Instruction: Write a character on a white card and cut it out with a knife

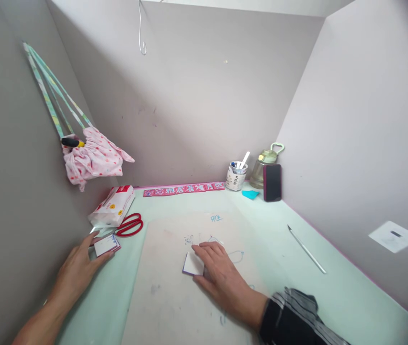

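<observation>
**Tech A:** Striped sleeve (297, 314) sits nearest the lens, at the bottom edge. What is the right hand (225, 278) doing?

**Tech B:** It lies palm down with the fingers straight and only slightly apart, gripping nothing. The fingertips press on a white card (191, 263) that lies flat on the beige board (161, 297), just left of the hand.

**Tech A:** Card orientation?

**Tech B:** It is turned slightly from the board's edges, with one corner toward the camera. The hand covers its right side, so its long axis cannot be determined.

**Tech A:** Left hand (78, 268)?

**Tech B:** It is closed narrowly on a card stack (107, 244), thumb along the near edge and fingers at the far left edge. The stack rests on the green bench (333, 297). Its long axis runs left to right, with the right end angled away from the camera toward the red scissors (130, 225).

**Tech A:** Surroundings?

**Tech B:** A white packet (112, 206) lies just behind the scissors. A thin blade (306, 249) lies well right of the board. At the back wall are a red strip (184, 189), a pen cup (236, 176), a bottle (263, 165) and a phone (272, 182). A pink bag (92, 160) hangs on the left wall.
</observation>
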A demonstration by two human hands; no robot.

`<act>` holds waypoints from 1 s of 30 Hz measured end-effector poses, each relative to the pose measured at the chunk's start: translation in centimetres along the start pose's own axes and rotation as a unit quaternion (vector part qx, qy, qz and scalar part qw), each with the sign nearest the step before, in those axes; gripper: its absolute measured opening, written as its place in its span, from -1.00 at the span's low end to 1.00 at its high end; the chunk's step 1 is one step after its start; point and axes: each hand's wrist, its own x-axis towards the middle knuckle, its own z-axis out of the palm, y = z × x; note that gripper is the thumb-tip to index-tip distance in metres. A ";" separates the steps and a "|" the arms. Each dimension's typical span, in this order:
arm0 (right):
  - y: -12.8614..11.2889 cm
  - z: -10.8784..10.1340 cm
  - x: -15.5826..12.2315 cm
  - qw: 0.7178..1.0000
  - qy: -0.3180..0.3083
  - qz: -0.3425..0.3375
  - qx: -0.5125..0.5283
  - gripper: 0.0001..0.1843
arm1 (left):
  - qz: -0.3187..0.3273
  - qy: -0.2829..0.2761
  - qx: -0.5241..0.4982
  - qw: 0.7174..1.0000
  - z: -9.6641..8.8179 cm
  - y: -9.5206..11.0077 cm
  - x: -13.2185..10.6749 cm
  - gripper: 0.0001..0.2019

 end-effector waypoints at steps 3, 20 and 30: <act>0.0 0.0 0.0 1.000 0.001 -0.003 -0.001 -0.35 | 0.004 -0.008 0.001 1.000 0.3 -0.4 0.2 -0.13; 0.1 0.0 0.1 1.000 0.004 -0.005 0.002 -0.33 | 0.013 -0.002 -0.008 1.000 0.0 0.4 -0.2 -0.21; 0.1 0.0 0.0 1.000 0.021 -0.017 0.009 -0.32 | 0.003 0.002 -0.013 1.000 0.1 0.1 -0.3 -0.22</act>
